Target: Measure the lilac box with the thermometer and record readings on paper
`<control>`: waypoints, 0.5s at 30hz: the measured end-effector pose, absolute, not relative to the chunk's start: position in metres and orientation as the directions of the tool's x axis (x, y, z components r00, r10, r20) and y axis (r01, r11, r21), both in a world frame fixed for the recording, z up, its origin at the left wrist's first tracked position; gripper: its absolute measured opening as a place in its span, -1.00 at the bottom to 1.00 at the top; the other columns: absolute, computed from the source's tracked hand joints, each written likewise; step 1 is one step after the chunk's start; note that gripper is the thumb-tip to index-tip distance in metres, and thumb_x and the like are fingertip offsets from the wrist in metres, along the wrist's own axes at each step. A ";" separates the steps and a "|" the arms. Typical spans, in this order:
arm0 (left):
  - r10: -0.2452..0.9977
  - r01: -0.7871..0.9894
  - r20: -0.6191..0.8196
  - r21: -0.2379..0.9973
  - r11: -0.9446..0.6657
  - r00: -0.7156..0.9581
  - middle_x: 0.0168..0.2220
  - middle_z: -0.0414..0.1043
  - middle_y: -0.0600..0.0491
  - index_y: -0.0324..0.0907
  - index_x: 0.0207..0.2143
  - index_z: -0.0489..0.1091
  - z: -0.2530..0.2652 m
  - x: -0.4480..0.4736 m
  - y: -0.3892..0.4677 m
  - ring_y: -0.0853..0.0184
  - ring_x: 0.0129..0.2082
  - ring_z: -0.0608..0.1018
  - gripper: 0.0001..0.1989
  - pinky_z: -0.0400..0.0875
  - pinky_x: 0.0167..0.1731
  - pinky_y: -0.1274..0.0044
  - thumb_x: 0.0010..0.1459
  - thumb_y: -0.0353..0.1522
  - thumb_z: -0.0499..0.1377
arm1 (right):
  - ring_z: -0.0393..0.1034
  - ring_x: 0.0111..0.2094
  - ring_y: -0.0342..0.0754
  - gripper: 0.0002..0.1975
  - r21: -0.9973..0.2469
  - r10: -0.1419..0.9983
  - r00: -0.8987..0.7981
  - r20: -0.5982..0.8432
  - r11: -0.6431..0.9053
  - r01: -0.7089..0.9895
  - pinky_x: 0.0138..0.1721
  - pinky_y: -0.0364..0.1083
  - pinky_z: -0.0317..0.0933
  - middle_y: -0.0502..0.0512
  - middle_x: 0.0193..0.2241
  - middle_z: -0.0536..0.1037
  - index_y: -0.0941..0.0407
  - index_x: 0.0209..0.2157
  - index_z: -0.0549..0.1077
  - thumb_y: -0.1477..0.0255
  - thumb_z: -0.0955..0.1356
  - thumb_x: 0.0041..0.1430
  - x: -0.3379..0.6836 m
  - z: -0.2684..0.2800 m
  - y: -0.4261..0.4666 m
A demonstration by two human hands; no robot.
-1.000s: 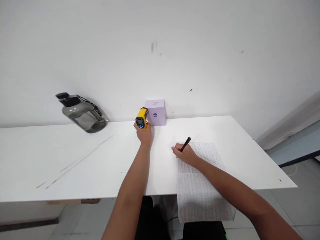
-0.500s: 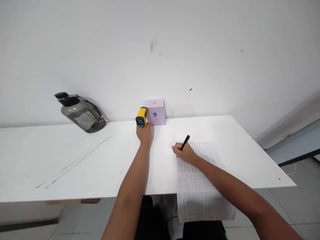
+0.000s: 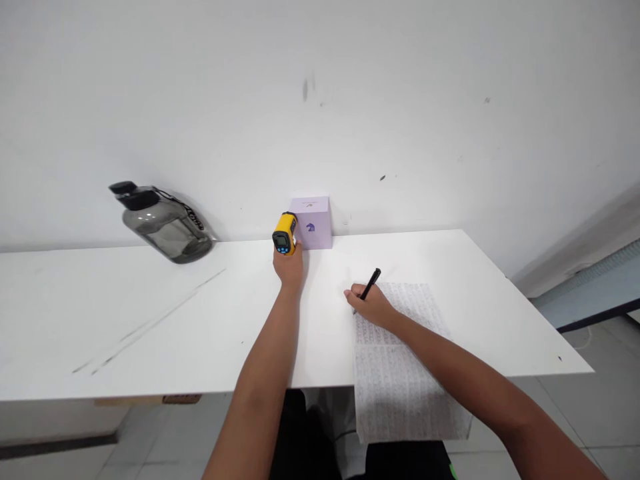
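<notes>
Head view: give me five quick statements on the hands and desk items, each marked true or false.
1. The left hand grips a yellow thermometer gun. True.
2. The right hand holds a red marker. False: it holds a black pen.
3. The lilac box stands at the back of the table, against the wall. True.
4. The dark water jug is to the right of the box. False: it is to the left, leaning near the wall.
5. The printed sheet lies wholly on the table. False: its near end hangs over the front edge.
</notes>
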State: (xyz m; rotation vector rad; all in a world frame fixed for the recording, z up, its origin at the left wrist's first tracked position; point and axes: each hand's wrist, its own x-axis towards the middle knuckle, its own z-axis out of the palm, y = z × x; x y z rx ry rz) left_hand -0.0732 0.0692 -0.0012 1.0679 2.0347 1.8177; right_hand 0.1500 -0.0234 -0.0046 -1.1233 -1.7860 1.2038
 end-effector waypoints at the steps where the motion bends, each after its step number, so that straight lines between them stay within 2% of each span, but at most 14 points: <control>1: 0.629 0.356 0.291 0.934 -0.024 -0.721 -0.18 0.52 -0.03 -0.14 -0.08 0.41 0.000 -0.073 0.069 0.21 -0.17 0.56 -0.60 0.45 -0.09 0.34 0.05 -0.17 0.26 | -0.08 -0.60 -0.21 -0.56 -0.943 0.922 -0.379 0.081 0.194 0.271 -0.56 -0.15 -0.12 -0.13 -0.66 -0.01 0.07 -0.61 -0.03 0.19 0.27 0.17 0.150 -0.005 -0.023; 15: 0.639 0.339 0.259 0.941 0.002 -0.724 -0.13 0.50 -0.01 -0.10 -0.05 0.37 0.004 -0.070 0.066 0.25 -0.14 0.55 -0.60 0.43 -0.08 0.41 0.07 -0.19 0.25 | -0.07 -0.60 -0.20 -0.58 -0.940 0.934 -0.352 0.059 0.171 0.295 -0.54 -0.14 -0.12 -0.13 -0.67 0.00 0.07 -0.62 -0.02 0.25 0.28 0.14 0.148 0.000 -0.025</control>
